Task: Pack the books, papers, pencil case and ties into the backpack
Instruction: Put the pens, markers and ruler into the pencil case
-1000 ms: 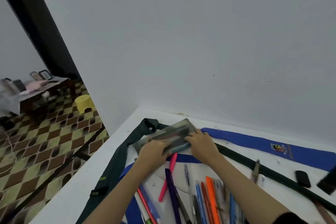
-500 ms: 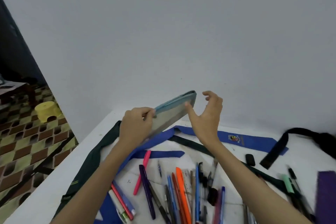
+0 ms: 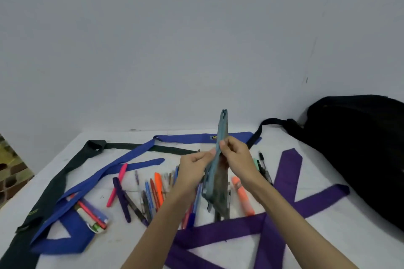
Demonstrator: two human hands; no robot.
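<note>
A flat grey-blue pencil case (image 3: 219, 177) stands on edge in the air above the white table (image 3: 328, 216). My left hand (image 3: 193, 170) pinches its left side and my right hand (image 3: 235, 159) pinches its right side, both near its middle. Several pens and markers (image 3: 153, 194) lie spread on the table under my hands. A blue tie (image 3: 113, 170), a dark green tie (image 3: 65, 172) and a purple tie (image 3: 284, 183) lie across the table. The black backpack (image 3: 360, 150) sits at the right against the wall.
The table's left edge drops off to a patterned tile floor (image 3: 11, 172). A grey wall (image 3: 196, 39) closes the far side. A bundle of pens (image 3: 91, 216) lies on the blue tie at the front left. The backpack's black strap (image 3: 264, 126) trails leftward.
The pencil case came up off the table and turned from tilted to upright on edge. My right hand, open beside it before, now pinches it. The view swung right, revealing the backpack.
</note>
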